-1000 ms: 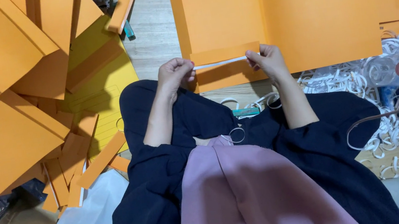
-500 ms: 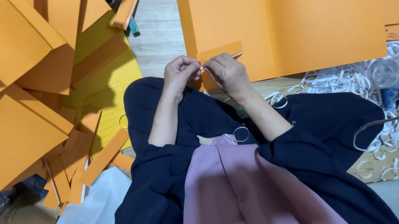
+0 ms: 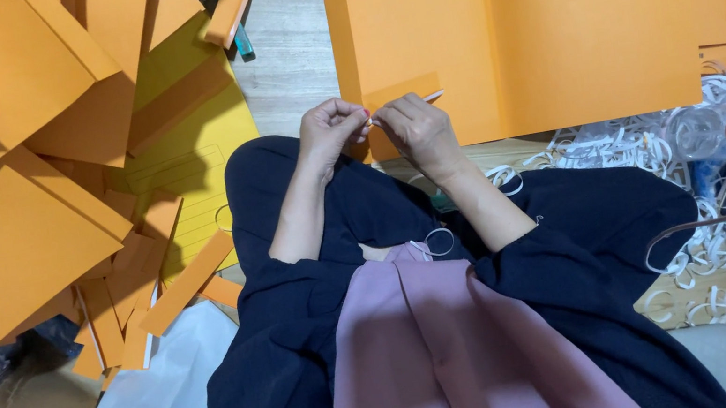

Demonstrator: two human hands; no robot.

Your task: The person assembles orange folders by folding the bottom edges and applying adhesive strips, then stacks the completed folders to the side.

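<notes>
Both hands meet at the lower edge of a large orange sheet [image 3: 546,27], smooth and matte, with a narrow folded flap [image 3: 400,95] just above the fingertips. The left hand [image 3: 329,133] and right hand [image 3: 414,130] are curled shut, pinching a thin white strip [image 3: 431,97] whose free end pokes out to the right of the fingers. Right of the hands lie curly white strips [image 3: 620,144]; left of them, stiff flat orange folders [image 3: 17,234] are stacked

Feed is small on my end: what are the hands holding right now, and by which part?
Both hands, left and right, pinch a thin white strip at the bottom flap of the orange sheet, at its left end.
</notes>
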